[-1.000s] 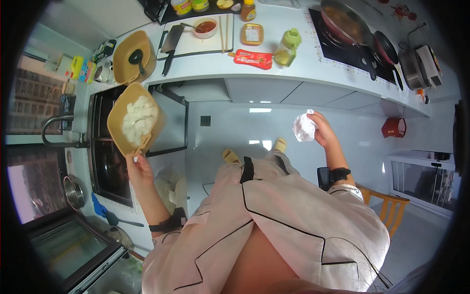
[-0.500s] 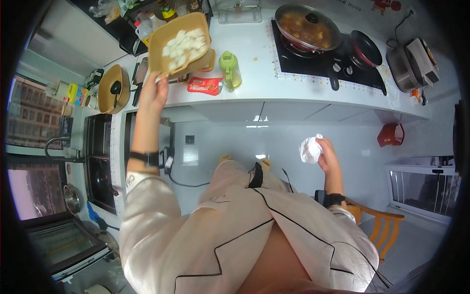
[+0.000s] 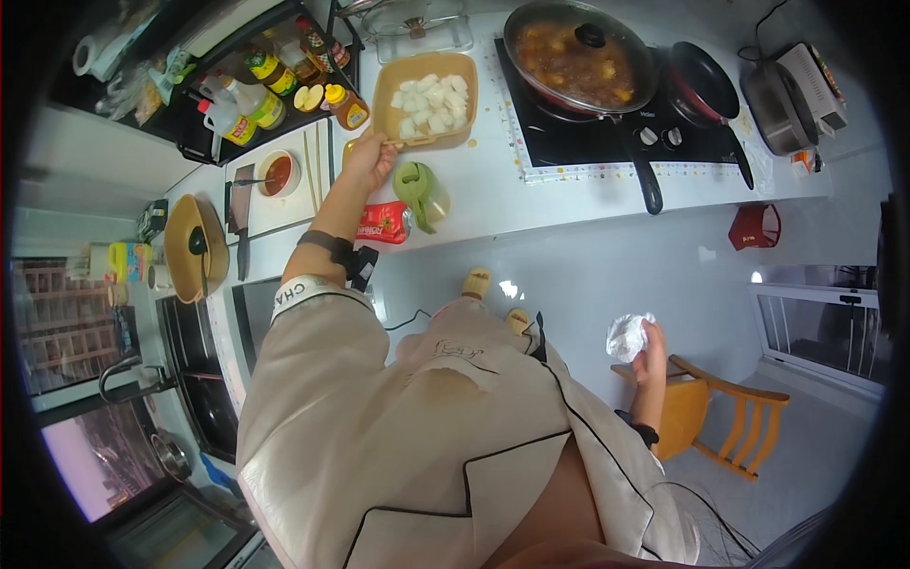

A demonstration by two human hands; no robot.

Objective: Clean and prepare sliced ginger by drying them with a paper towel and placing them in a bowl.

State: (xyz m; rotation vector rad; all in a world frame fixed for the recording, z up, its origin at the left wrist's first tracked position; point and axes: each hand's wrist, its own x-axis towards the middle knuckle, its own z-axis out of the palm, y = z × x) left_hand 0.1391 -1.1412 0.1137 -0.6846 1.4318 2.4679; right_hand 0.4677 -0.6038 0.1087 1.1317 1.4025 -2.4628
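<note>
The left hand [image 3: 368,159] grips the near rim of a tan tray [image 3: 424,100] of white chunks on the bench [image 3: 531,204]; the right hand [image 3: 650,349] clutches crumpled paper [image 3: 627,336].

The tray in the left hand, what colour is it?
Tan, holding white cubed pieces; the tray shows in the head view.

Matt tan plastic tray [image 3: 424,102], crumpled paper [image 3: 627,336]

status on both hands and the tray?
Left hand grips tan square tray of white chunks, set on white counter by lidded red pan. Right hand holds crumpled white wad, low. Green jar beside wrist.
</note>
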